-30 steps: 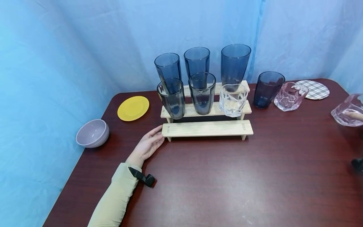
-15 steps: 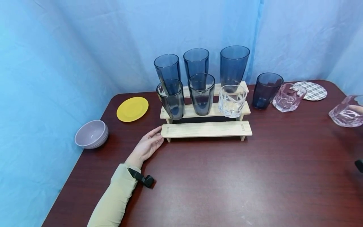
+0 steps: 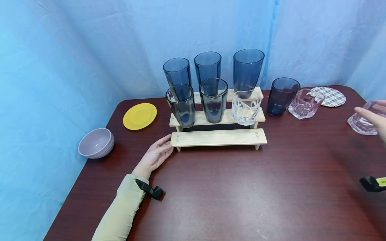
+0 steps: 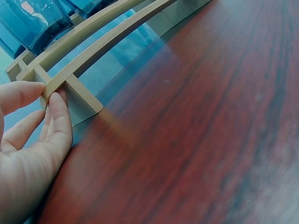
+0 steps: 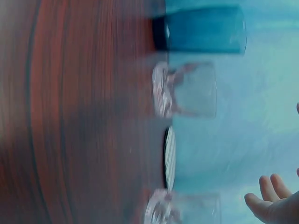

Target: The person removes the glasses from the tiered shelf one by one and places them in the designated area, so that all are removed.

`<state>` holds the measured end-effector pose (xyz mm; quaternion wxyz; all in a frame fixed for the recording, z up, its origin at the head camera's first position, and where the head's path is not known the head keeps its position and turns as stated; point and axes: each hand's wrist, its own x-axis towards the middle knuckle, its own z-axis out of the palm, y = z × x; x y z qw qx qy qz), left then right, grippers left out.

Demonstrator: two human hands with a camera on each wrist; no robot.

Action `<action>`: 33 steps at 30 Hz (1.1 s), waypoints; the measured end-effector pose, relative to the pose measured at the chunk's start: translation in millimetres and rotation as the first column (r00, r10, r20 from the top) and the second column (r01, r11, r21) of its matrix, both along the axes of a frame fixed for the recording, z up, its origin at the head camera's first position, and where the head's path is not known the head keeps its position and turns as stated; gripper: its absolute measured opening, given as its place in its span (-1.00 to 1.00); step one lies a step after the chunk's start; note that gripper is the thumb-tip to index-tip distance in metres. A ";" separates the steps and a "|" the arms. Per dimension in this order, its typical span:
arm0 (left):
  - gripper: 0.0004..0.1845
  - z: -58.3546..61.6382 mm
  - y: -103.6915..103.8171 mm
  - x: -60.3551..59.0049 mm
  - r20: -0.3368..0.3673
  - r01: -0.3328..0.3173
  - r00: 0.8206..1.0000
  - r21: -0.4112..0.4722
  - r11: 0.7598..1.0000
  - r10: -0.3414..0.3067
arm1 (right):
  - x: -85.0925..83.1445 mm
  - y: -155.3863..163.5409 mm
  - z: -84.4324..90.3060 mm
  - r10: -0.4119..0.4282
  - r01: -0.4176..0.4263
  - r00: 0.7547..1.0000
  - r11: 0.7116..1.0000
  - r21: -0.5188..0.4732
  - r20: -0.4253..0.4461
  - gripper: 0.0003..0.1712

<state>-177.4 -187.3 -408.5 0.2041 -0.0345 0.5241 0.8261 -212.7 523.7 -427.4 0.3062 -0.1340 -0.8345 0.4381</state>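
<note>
My left hand (image 3: 156, 155) pinches the left end of the lowest tier of a wooden stepped rack (image 3: 218, 137); the left wrist view shows the thumb on top and fingers (image 4: 60, 112) beneath. Two grey-blue glasses (image 3: 213, 103) and a clear faceted tumbler (image 3: 246, 110) stand on the middle tier, with several tall blue glasses (image 3: 248, 67) behind them on the top tier. At the right edge my right hand (image 3: 377, 120), fingers extended, overlaps a pink tumbler (image 3: 360, 125). In the right wrist view that hand's fingers (image 5: 268, 203) are apart from the tumbler (image 5: 187, 210), holding nothing.
Right of the rack stand a dark blue glass (image 3: 281, 98) and another pink tumbler (image 3: 304, 105), before a checked round mat (image 3: 333, 97). On the left are a yellow plate (image 3: 140, 116) and a lilac bowl (image 3: 98, 144). Blue curtains (image 3: 135, 40) hang behind the table.
My right hand has moved left into fuller view, its fingers off the pink tumbler at the right edge. The left hand keeps its grip on the rack. The head view shifts slightly.
</note>
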 end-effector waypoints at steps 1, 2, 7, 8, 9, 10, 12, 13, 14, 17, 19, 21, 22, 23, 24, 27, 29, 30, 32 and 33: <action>-0.36 0.1 -0.1 0.1 0.001 -0.001 1.000 0.001 1.000 0.001 | -3.3 3.2 -6.6 -0.047 0.055 0.997 0.992 -0.112 0.068 -0.14; -0.37 0.0 -0.2 0.1 0.002 -0.001 1.000 0.002 1.000 0.001 | 0.7 -10.4 -1.1 -0.056 0.061 0.997 0.992 -0.112 0.045 -0.13; -0.37 0.6 0.3 0.0 0.005 -0.004 1.000 0.000 1.000 0.004 | 48.6 -116.5 66.3 0.074 -0.069 0.997 0.988 -0.138 0.029 -0.14; -0.37 0.6 0.5 -0.2 0.004 -0.005 1.000 -0.001 1.000 0.005 | 56.2 -132.9 77.8 0.103 -0.095 0.993 0.985 -0.141 0.049 -0.15; -0.37 0.7 0.6 -0.3 0.003 -0.005 1.000 -0.002 1.000 0.005 | 62.6 -146.9 87.9 0.139 -0.127 0.988 0.980 -0.151 0.072 -0.15; -0.37 0.6 0.9 -0.4 0.003 -0.007 1.000 -0.003 1.000 0.007 | 67.5 -158.4 95.8 0.165 -0.149 0.981 0.977 -0.154 0.097 -0.15; -0.37 0.7 0.9 -0.5 0.004 -0.007 1.000 -0.001 1.000 0.007 | 71.5 -173.1 102.6 0.205 -0.190 0.971 0.974 -0.125 0.124 -0.16; -0.37 0.8 0.9 -0.5 0.005 -0.006 1.000 0.000 1.000 0.006 | 72.4 -178.2 104.3 0.224 -0.208 0.965 0.971 -0.121 0.136 -0.15; -0.37 0.9 1.0 -0.4 0.006 -0.006 1.000 -0.002 1.000 0.006 | 72.1 -182.1 105.0 0.247 -0.230 0.959 0.965 -0.123 0.141 -0.15; -0.38 1.3 1.0 -0.3 0.006 -0.008 1.000 -0.006 1.000 0.009 | 68.6 -190.5 102.8 0.312 -0.292 0.938 0.946 -0.137 0.152 -0.12; -0.37 1.7 1.0 -0.4 0.006 -0.009 1.000 -0.009 1.000 0.010 | 65.9 -196.3 101.0 0.355 -0.333 0.921 0.931 -0.152 0.159 -0.09; -0.38 1.9 1.2 -0.4 0.004 -0.011 1.000 -0.012 1.000 0.011 | 62.6 -203.5 99.4 0.396 -0.372 0.904 0.914 -0.160 0.161 -0.08; -0.38 1.9 1.4 -0.4 0.005 -0.010 1.000 -0.012 1.000 0.010 | 61.0 -207.5 98.9 0.416 -0.392 0.894 0.906 -0.158 0.165 -0.07; -0.38 1.9 1.7 -0.3 0.005 -0.011 1.000 -0.013 1.000 0.011 | 59.4 -211.2 98.7 0.436 -0.413 0.884 0.897 -0.155 0.168 -0.07; -0.38 2.0 1.7 -0.2 0.005 -0.010 1.000 -0.013 1.000 0.010 | 57.7 -215.0 98.4 0.453 -0.432 0.875 0.890 -0.148 0.171 -0.06; -0.38 1.4 2.2 0.3 0.005 -0.013 1.000 -0.013 1.000 0.013 | 52.9 -226.0 98.2 0.486 -0.468 0.851 0.874 -0.130 0.199 -0.03; -0.38 1.0 1.8 0.5 0.001 -0.011 1.000 -0.008 1.000 0.011 | 49.7 -232.1 98.2 0.498 -0.481 0.838 0.867 -0.129 0.223 -0.02; -0.38 0.7 1.6 0.5 -0.003 -0.009 1.000 -0.007 1.000 0.009 | 48.1 -235.1 98.3 0.500 -0.483 0.834 0.866 -0.128 0.235 -0.01; -0.38 0.0 1.3 0.5 -0.008 -0.010 1.000 -0.006 1.000 0.010 | 44.9 -241.0 98.1 0.503 -0.487 0.826 0.864 -0.130 0.255 0.00; -0.38 -0.4 1.1 0.4 -0.010 -0.010 1.000 -0.006 1.000 0.010 | 43.3 -243.9 97.9 0.506 -0.488 0.823 0.862 -0.134 0.259 0.01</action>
